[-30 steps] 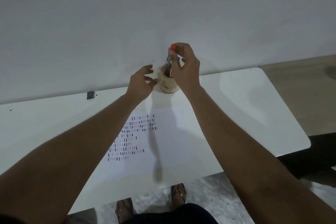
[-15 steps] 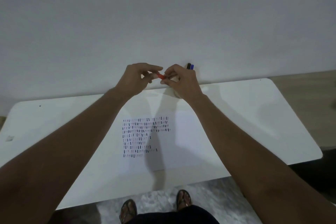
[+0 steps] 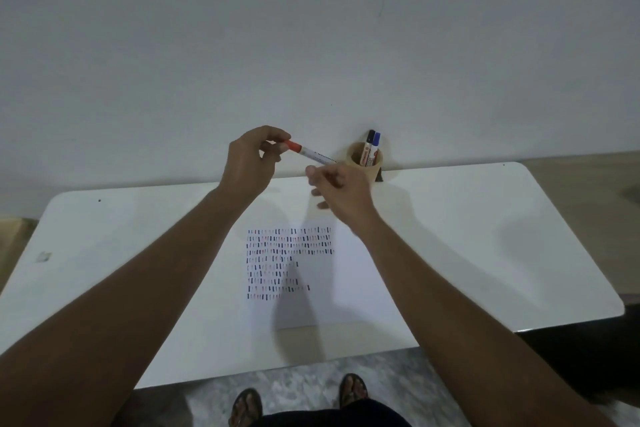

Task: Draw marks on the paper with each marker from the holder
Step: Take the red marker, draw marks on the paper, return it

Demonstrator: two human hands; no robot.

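1. Hands up over the far side of the table (image 3: 485,236), both on one red marker (image 3: 311,153), held clear of the surface.
2. L hand (image 3: 251,163): fingertips pinched shut on the red cap end, thumb and index closed round it, other fingers curled under.
3. R hand (image 3: 341,189): closed on the white barrel's other end; the barrel runs into the grip and the tip end is hidden, so can't see if it's capped there. Lower fingers loose, pointing toward the L.
4. Marker lies slanted betw. the two hands, cap end higher and to the L, barrel w/ dark print dropping toward the R hand.
5. Just behind the R hand: tan round holder (image 3: 365,163) at the table's back edge, against the wall (image 3: 311,28). Black marker (image 3: 370,140) and blue marker (image 3: 376,142) stand in it side by side, caps up, leaning on the far rim.
6. Below the hands: white paper (image 3: 356,288) flat on the table, well apart from the marker. Rows of short marks (image 3: 287,260) fill its upper L part; black, blue, reddish strokes, lower rows shorter.
7. Hand shadows fall across the sheet and the table.
8. Bottom edge: sandalled feet (image 3: 353,392) on a mottled floor.
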